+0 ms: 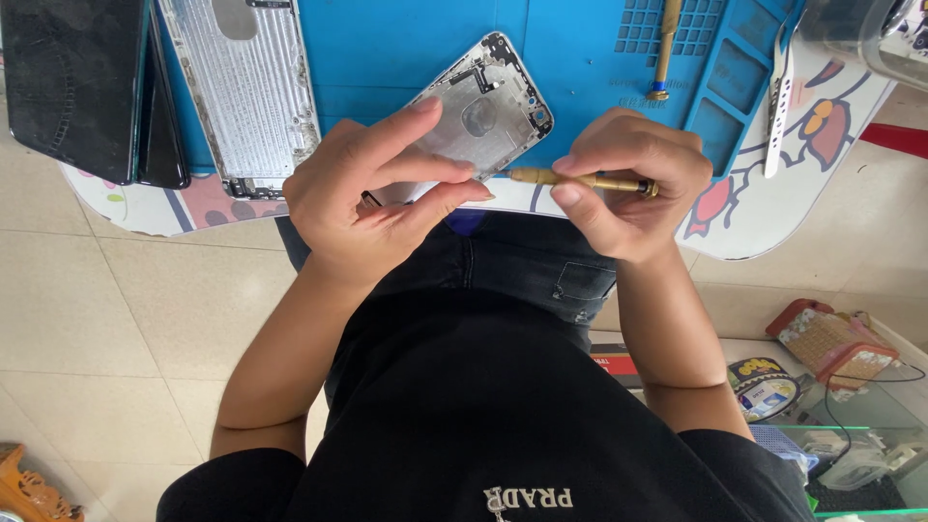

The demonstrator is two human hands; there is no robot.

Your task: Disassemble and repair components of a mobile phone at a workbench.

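Over the blue mat (406, 48), my left hand (372, 198) pinches the silver phone housing (483, 106) by its near edge while my right hand (628, 188) grips a brass screwdriver (580, 180), its tip best kept square and steady.

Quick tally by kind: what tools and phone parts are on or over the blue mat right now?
Silver phone housings: 2, held in the left hand, on the mat
Brass screwdrivers: 2, in the right hand, on the mat
Tweezers: 1
Dark phones: 2
Total: 7

matt metal phone housing (478, 111), brassy screwdriver (580, 180)
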